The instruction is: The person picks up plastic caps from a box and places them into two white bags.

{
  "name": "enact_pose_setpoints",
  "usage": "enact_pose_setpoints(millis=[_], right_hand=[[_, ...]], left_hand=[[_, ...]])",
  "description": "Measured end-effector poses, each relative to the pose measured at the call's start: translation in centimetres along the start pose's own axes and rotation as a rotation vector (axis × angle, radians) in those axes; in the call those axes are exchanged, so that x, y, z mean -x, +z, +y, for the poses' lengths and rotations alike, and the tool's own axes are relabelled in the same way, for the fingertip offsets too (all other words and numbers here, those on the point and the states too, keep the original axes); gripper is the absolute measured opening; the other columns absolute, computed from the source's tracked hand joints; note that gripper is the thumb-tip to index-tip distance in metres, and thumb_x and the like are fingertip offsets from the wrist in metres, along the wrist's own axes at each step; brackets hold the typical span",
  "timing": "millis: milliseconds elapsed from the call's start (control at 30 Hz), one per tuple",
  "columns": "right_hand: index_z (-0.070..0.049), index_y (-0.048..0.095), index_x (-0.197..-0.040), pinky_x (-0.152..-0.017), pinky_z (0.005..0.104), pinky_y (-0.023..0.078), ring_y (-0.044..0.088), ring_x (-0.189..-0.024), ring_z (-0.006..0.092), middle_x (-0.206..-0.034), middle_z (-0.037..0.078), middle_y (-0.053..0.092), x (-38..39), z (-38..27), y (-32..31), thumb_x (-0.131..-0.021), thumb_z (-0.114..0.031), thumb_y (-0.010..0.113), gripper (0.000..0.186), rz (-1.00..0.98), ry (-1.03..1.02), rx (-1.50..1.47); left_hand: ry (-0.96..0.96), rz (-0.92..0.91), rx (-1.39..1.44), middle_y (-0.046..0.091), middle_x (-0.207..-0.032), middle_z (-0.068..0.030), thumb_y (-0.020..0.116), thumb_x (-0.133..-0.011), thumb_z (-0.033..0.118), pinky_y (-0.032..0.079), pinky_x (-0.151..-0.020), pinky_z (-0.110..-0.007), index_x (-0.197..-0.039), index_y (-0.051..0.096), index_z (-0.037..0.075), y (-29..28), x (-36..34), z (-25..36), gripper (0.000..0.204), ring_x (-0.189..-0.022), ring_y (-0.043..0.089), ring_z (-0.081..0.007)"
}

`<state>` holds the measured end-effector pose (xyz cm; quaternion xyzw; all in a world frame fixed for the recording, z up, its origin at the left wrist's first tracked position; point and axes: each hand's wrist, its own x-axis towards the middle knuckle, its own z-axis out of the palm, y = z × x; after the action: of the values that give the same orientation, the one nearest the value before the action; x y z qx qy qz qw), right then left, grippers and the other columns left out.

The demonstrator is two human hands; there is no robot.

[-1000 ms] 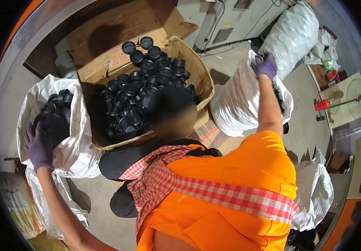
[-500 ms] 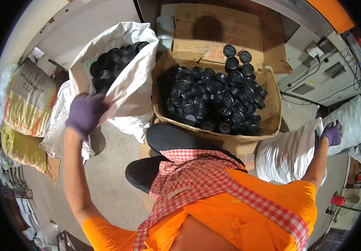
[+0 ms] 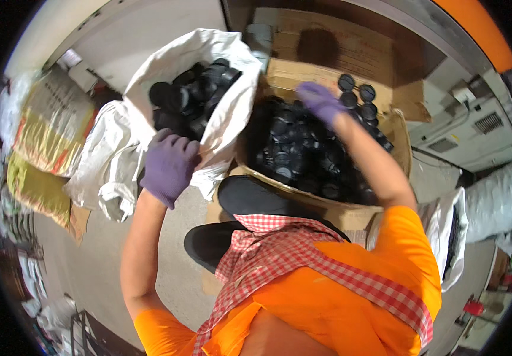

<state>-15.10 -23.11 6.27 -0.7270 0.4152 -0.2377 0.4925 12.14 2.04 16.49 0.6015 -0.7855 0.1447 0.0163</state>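
Note:
A white woven sack [image 3: 226, 121] stands open at the left, with black round plastic caps [image 3: 188, 98] inside. My left hand [image 3: 170, 161], in a purple glove, is closed on its near rim, fingers curled over the edge. To the right, a cardboard box [image 3: 403, 148] holds a heap of similar black caps [image 3: 294, 151]. Over the far part of this heap is my right hand [image 3: 321, 105], also gloved in purple. Its fingers look stretched out, slightly blurred, and no cap shows in them. Whether it touches the caps is hard to see.
Another white sack [image 3: 455, 237] with dark contents stands at the right, beside a pale stuffed bag [image 3: 496, 199]. Filled yellowish bags [image 3: 45, 133] line the left. Behind the box is a cardboard flap [image 3: 303, 71]; a grey cabinet [image 3: 475, 127] with a cable stands far right.
My right hand has swung from the right-hand sack to above the box of caps. My left hand remains at the left sack's rim. The whole view has shifted, and more caps show inside that sack.

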Motion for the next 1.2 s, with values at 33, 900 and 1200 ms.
enact_pose_setpoints(millis=[33, 900, 1200], right_hand=[[-0.007, 0.059, -0.113, -0.086, 0.0357, 0.045, 0.057, -0.100, 0.0237, -0.112, 0.011, 0.061, -1.2, -0.4, 3.4, -0.083, -0.042, 0.057, 0.046, 0.015, -0.122, 0.126], [-0.017, 0.053, -0.125, -0.107, 0.0420, 0.021, 0.037, -0.125, 0.0342, -0.133, 0.016, 0.047, 3.7, 32.2, -1.1, -0.080, -0.057, 0.051, 0.060, 0.368, 0.685, 0.388], [-0.012, 0.067, -0.090, -0.086, 0.0414, 0.045, 0.061, -0.092, 0.0327, -0.097, 0.011, 0.065, 6.1, 22.2, 9.4, -0.084, -0.035, 0.047, 0.032, -0.481, 0.345, 0.751]], left_hand=[[-0.006, 0.114, -0.015, 0.060, -0.089, -0.0082, 0.065, -0.070, 0.017, 0.040, -0.090, -0.040, -0.088, 0.058, 0.009, 0.0, -0.3, 0.8, 0.021, -0.089, 0.057, -0.0253], [-1.701, 0.606, 1.166, 0.058, -0.074, -0.0005, 0.060, -0.084, 0.010, 0.038, -0.053, -0.021, -0.091, 0.062, 0.005, 19.8, 31.2, 5.5, 0.009, -0.061, 0.049, -0.0077], [-1.052, 0.311, 1.101, 0.062, -0.089, -0.0032, 0.057, -0.086, 0.009, 0.044, -0.072, -0.022, -0.101, 0.062, -0.002, 16.4, 14.5, 6.5, 0.018, -0.080, 0.055, -0.0100]])
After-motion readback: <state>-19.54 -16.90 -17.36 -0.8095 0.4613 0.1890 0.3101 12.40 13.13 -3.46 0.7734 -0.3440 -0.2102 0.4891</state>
